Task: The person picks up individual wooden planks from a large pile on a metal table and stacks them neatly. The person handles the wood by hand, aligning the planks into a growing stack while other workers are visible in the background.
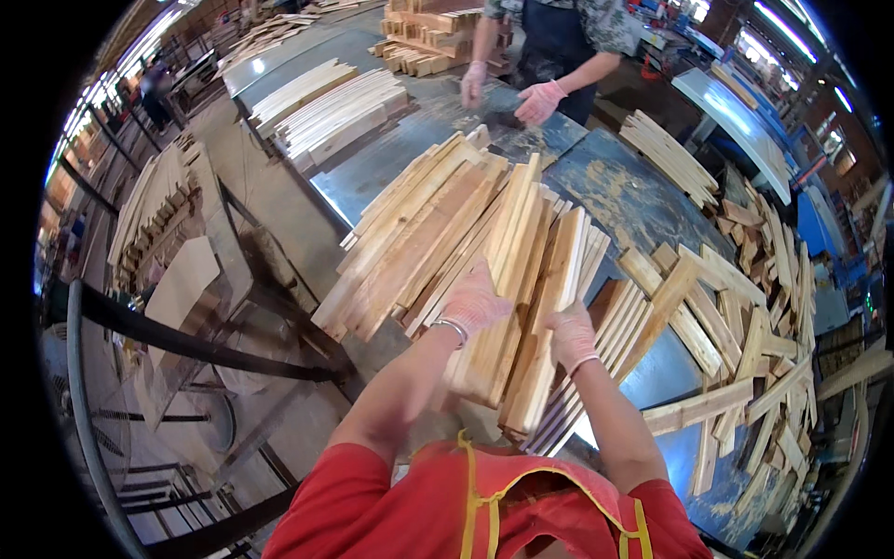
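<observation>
My left hand (pixel 475 303), in a pinkish work glove, presses against the left side of a bundle of wooden strips (pixel 514 307). On the bundle's right side, my gloved right hand (pixel 571 337) grips the outer strip, its fingers partly hidden by the wood. The strips lie lengthwise, pointing away from me, their near ends close to my red apron. Left of the bundle rests a row of wider wooden boards (pixel 410 228). Thin stacked strips (pixel 601 340) lie just right of my right hand.
Across the metal table (pixel 633 177), dusted with sawdust, another person's gloved hands (pixel 540 101) hover. Pale strips (pixel 326 112) lie far left, and a board stack (pixel 433 37) stands behind. Loose wood pieces (pixel 736 326) pile up at right. A black metal rail (pixel 205 345) runs at left.
</observation>
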{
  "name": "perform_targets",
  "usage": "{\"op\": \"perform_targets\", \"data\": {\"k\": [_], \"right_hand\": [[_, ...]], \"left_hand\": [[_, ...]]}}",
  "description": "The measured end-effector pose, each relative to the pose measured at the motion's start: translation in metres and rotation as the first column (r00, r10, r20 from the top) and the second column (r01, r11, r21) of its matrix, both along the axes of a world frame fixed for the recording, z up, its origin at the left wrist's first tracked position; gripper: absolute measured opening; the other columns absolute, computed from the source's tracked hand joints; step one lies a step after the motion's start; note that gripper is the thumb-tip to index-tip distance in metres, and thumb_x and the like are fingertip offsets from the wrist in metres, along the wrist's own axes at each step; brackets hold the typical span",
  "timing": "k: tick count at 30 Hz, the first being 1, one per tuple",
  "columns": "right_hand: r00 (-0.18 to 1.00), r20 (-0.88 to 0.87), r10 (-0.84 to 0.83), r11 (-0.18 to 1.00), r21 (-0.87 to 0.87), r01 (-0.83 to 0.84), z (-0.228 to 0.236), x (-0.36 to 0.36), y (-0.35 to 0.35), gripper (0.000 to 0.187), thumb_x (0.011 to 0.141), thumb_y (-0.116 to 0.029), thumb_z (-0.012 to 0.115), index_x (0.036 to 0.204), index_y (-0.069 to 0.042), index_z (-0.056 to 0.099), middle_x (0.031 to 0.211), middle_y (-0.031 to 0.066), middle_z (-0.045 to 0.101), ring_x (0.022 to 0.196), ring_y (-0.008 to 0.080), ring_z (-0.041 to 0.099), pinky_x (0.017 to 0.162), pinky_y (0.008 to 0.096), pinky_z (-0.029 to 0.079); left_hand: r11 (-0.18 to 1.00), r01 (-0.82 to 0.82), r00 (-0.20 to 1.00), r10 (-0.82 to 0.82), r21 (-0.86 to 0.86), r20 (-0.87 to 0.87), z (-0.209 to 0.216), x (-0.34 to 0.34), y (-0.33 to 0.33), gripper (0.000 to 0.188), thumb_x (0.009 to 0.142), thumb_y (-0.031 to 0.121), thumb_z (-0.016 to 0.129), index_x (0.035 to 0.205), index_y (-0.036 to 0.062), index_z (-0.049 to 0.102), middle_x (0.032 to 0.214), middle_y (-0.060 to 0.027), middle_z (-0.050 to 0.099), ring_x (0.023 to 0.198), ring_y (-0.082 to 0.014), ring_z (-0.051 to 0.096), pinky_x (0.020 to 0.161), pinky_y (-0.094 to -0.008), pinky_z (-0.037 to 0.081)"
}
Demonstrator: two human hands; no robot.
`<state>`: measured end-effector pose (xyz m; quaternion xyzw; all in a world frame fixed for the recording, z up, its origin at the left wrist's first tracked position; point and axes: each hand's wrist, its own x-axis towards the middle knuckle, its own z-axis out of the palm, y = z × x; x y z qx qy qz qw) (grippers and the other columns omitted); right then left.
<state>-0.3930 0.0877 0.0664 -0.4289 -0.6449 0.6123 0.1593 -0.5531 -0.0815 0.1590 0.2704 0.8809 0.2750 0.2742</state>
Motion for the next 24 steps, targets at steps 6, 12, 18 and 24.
{"op": "perform_targets", "data": {"k": [6, 12, 18, 24], "right_hand": [[0.939, -0.342, 0.028, 0.981, -0.169, -0.091, 0.137, -0.033, -0.011, 0.054, 0.079, 0.004, 0.072, 0.130, 0.008, 0.055, 0.106, 0.0175, 0.070, 0.092, 0.0280, 0.069, 0.079, 0.0411, 0.060], [0.970, -0.228, 0.078, 0.928, -0.339, -0.154, 0.144, -0.172, 0.026, 0.022, 0.080, 0.001, 0.075, 0.101, -0.002, 0.075, 0.087, 0.0107, 0.074, 0.084, 0.0285, 0.073, 0.077, 0.0383, 0.060], [0.509, 0.828, 0.234, 0.193, 0.473, -0.860, 0.105, -0.252, -0.044, 0.029, 0.086, -0.002, 0.069, 0.114, -0.009, 0.076, 0.116, 0.0144, 0.078, 0.109, 0.0365, 0.075, 0.091, 0.0440, 0.059], [0.870, 0.199, 0.450, 0.712, 0.508, -0.485, 0.111, -0.195, -0.081, 0.056, 0.091, -0.023, 0.069, 0.143, -0.003, 0.064, 0.129, 0.0255, 0.073, 0.124, 0.0426, 0.067, 0.105, 0.0449, 0.053]], "left_hand": [[0.997, 0.015, 0.977, 0.002, 0.079, -0.213, -0.020, 0.031, 0.006, 0.076, 0.090, 0.038, 0.080, 0.145, -0.0031, 0.047, 0.115, -0.0277, 0.071, 0.112, -0.0452, 0.070, 0.096, -0.0515, 0.056], [0.831, -0.028, 0.990, -0.052, 0.556, 0.128, -0.094, 0.038, 0.010, 0.060, 0.092, 0.041, 0.071, 0.137, 0.0044, 0.056, 0.124, -0.0239, 0.069, 0.112, -0.0382, 0.068, 0.098, -0.0518, 0.054], [0.982, 0.149, 0.974, -0.166, -0.118, -0.156, -0.030, 0.030, 0.017, 0.074, 0.094, 0.045, 0.071, 0.154, 0.0065, 0.047, 0.148, -0.0219, 0.058, 0.120, -0.0288, 0.071, 0.095, -0.0422, 0.059], [1.000, -0.005, 0.973, -0.002, 0.030, 0.230, -0.012, 0.014, -0.001, 0.075, 0.090, 0.040, 0.078, 0.151, 0.0044, 0.050, 0.151, -0.0230, 0.059, 0.127, -0.0364, 0.068, 0.104, -0.0425, 0.055]]}}
